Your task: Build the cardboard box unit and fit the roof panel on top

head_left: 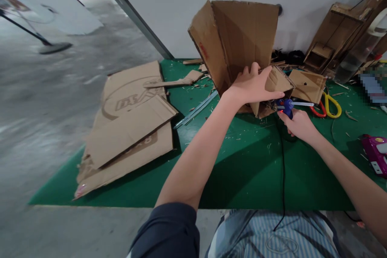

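Observation:
A large brown cardboard piece [244,32] with folded panels stands upright at the back of the green table. My left hand [252,84] reaches over its lower part with fingers spread, against a smaller cardboard box section [276,80]. In my right hand [298,123] is a blue glue gun [286,107] with a clear glue stick out of its back. A small red light glows on the gun, its nozzle points left toward the cardboard's lower edge, and a black cord hangs down from it. Whether my left palm touches the cardboard is hard to tell.
Flat cardboard sheets [133,129] lie on the left of the green table [242,169]. Clear glue sticks [196,111] are beside them. Scissors with red and yellow handles [331,105], a holed cardboard piece [306,84] and a magenta device [375,155] are on the right.

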`<state>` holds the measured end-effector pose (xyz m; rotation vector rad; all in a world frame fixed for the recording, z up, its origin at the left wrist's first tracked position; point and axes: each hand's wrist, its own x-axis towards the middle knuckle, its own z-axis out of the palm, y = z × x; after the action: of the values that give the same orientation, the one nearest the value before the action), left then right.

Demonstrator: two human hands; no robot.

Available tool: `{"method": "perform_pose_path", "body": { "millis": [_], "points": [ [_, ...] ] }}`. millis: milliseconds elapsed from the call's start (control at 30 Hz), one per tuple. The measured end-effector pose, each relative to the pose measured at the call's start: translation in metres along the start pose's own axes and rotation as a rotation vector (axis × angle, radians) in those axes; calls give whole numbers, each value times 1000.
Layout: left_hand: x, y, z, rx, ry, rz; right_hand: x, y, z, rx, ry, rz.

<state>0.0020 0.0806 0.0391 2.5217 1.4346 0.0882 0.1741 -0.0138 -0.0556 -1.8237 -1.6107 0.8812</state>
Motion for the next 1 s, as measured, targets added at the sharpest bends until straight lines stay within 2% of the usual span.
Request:
{"method": "perform_pose_path", "body": {
  "millis": [267,500,600,767,833,1000],
  "points": [
    [1,0,-1,42,-7,23,1,1,2,9,-2,-22],
    [-1,0,-4,31,-23,24,1,4,2,21,50,41],
    [-2,-2,-5,14,9,19,-1,6,3,63,71,42],
    [0,-11,-8,-117,100,19,-7,15,-3,-5,226,-181],
    [3,-18,-8,-199,181,6,-9,23,-11,14,312,-275],
    [14,-37,-1,-458,484,79,-11,36,-27,388,502,-394]
  ]
}}
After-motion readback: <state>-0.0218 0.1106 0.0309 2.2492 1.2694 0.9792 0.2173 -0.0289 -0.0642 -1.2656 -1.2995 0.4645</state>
